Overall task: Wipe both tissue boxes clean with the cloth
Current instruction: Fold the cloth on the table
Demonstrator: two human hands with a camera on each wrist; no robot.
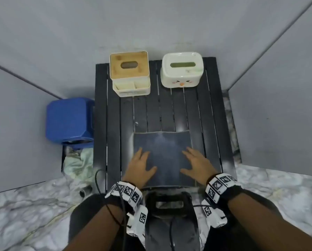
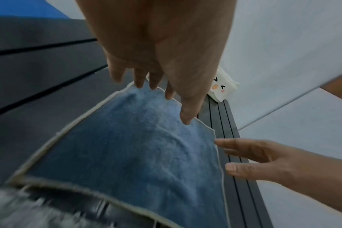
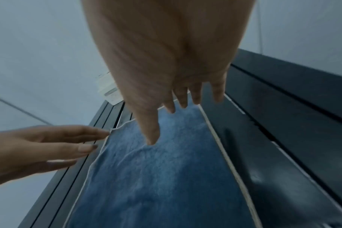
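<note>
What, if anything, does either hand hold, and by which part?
Nothing is held. The left hand and right hand lie open, fingers straight, over the spread cloth.

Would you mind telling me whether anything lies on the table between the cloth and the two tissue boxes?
Nothing visible does. The cloth lies flat under both hands at the near edge, and only bare dark slats of the table separate it from the wooden-lidded tissue box and the white face-printed tissue box.
</note>
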